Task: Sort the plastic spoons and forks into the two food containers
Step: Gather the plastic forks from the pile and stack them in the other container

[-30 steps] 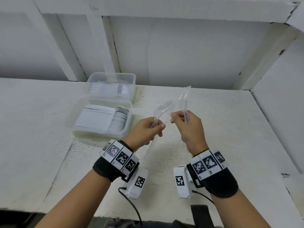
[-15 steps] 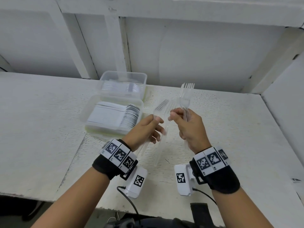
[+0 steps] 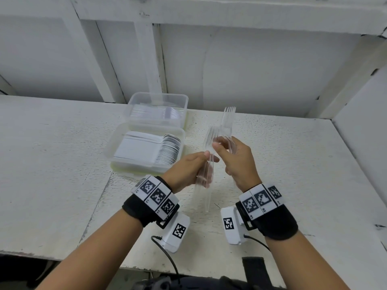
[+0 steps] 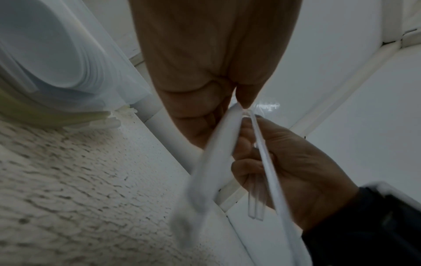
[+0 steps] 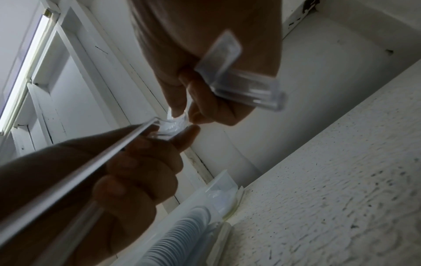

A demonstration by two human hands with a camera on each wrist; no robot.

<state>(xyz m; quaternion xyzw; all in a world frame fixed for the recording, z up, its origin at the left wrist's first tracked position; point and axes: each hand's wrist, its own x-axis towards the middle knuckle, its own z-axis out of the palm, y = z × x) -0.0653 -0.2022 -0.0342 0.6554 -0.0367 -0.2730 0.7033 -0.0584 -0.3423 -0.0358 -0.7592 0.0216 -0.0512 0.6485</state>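
Stretching across the head view is a rough, white-painted table (image 3: 62, 164) set against white panelled walls with timber battens. Two clear plastic food containers stand on it left of the hands, touching end to end: the nearer container (image 3: 117, 164) is packed with a row of white spoons (image 3: 167, 150), the farther container (image 3: 180, 101) holds clear cutlery whose kind cannot be told. Clear plastic forks are held above the table, tines up. The left hand (image 3: 186, 170) is curled round one bunch of forks (image 3: 210, 139); the right hand (image 3: 236, 162) is closed on another, taller bunch of forks (image 3: 228, 120), thumb near the left bunch. Only the right wrist view shows the square handle ends (image 5: 248, 90) jutting below the right palm, and a window frame (image 5: 29, 72) behind. Only the left wrist view shows two handles (image 4: 256, 198) lying across the right palm, and a yellowish rim (image 4: 68, 115) under the nearer container.
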